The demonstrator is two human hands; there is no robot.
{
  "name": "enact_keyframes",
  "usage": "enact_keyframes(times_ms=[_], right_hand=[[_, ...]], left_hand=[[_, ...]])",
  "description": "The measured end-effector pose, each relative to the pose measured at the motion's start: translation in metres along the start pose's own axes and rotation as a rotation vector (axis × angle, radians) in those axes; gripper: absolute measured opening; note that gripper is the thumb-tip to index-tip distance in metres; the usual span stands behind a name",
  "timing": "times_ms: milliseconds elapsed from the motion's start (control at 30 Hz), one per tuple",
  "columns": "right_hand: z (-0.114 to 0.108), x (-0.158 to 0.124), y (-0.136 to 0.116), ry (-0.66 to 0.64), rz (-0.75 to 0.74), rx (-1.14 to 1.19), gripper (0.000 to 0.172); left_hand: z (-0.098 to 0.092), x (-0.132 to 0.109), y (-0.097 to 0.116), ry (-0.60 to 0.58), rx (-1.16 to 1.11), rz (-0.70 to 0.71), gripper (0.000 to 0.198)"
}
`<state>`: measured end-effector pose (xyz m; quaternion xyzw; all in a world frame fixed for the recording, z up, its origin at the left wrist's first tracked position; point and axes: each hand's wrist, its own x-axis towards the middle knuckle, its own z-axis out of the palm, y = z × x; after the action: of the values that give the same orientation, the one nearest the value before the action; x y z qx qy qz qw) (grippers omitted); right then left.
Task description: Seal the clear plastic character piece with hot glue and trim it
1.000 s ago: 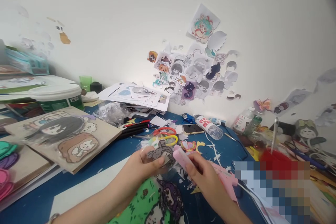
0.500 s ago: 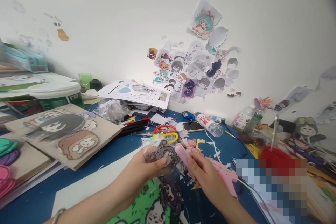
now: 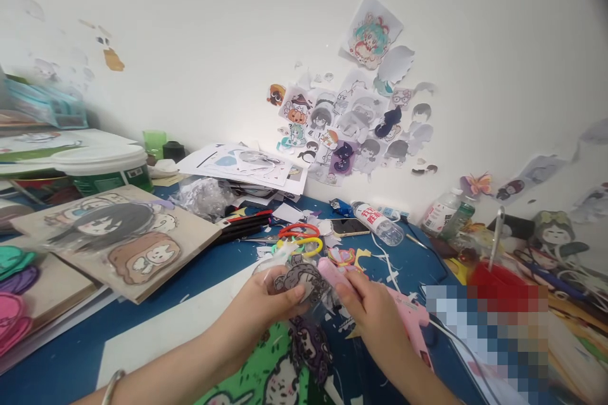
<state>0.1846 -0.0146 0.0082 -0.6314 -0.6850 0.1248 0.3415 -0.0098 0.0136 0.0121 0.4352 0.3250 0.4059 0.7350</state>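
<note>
My left hand (image 3: 266,307) pinches a small clear plastic sleeve with a grey cartoon cut-out (image 3: 304,280) inside, thumb on top, held just above the blue table (image 3: 223,262). My right hand (image 3: 373,313) grips a pink glue gun (image 3: 408,319); its pink nozzle end (image 3: 332,272) touches the right edge of the cut-out. A white cord trails from the gun toward the right. Below my hands lies a green sheet with purple cartoon figures (image 3: 280,370).
A board with cartoon drawings (image 3: 118,237) lies at left, beside a white-lidded green tub (image 3: 102,168). Scissors with red and yellow handles (image 3: 299,237), a phone (image 3: 349,226), bottles (image 3: 380,223) and paper scraps crowd the back. Stickers (image 3: 351,130) cover the wall. A red container (image 3: 494,281) stands at right.
Both hands have stayed close together with the cut-out and the glue gun; the gun's tip has moved slightly closer against the cut-out. The view has shifted a little.
</note>
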Motion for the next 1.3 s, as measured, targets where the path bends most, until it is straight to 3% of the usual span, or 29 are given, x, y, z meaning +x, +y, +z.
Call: enact_keyframes(times_ms=[67, 200, 300, 400, 533, 867, 967, 1100, 1167, 1300], right_hand=[[0.000, 0.001, 0.000, 0.035, 0.004, -0.023, 0.043], [-0.002, 0.004, 0.005, -0.052, 0.073, 0.262, 0.046], [-0.003, 0.006, 0.007, -0.041, 0.122, 0.420, 0.046], [0.001, 0.005, 0.004, 0.006, 0.098, 0.374, 0.046], [0.011, 0.001, -0.002, 0.038, 0.019, 0.195, 0.045], [0.011, -0.005, -0.004, 0.035, -0.009, 0.173, 0.044], [0.008, -0.007, -0.006, -0.036, 0.018, 0.207, 0.044], [0.004, -0.007, -0.007, -0.281, 0.099, 0.428, 0.046], [0.005, -0.007, -0.006, -0.340, 0.114, 0.482, 0.046], [0.006, -0.007, -0.004, -0.124, 0.060, 0.273, 0.045]], left_hand=[[0.002, -0.001, -0.001, -0.006, 0.018, 0.035, 0.026], [0.002, -0.001, 0.000, -0.111, 0.105, 0.104, 0.030], [0.000, 0.005, -0.008, -0.134, 0.190, -0.030, 0.030], [0.001, 0.012, -0.021, -0.128, 0.204, -0.099, 0.039], [0.007, 0.015, -0.029, -0.019, 0.173, -0.002, 0.046], [0.010, 0.004, -0.012, 0.053, 0.126, 0.082, 0.043], [0.005, -0.001, 0.000, 0.091, 0.201, 0.091, 0.039], [-0.002, -0.003, 0.010, 0.011, 0.227, 0.065, 0.033], [-0.003, -0.003, 0.010, -0.012, 0.218, 0.062, 0.032], [-0.002, -0.004, 0.008, 0.057, 0.288, 0.030, 0.034]])
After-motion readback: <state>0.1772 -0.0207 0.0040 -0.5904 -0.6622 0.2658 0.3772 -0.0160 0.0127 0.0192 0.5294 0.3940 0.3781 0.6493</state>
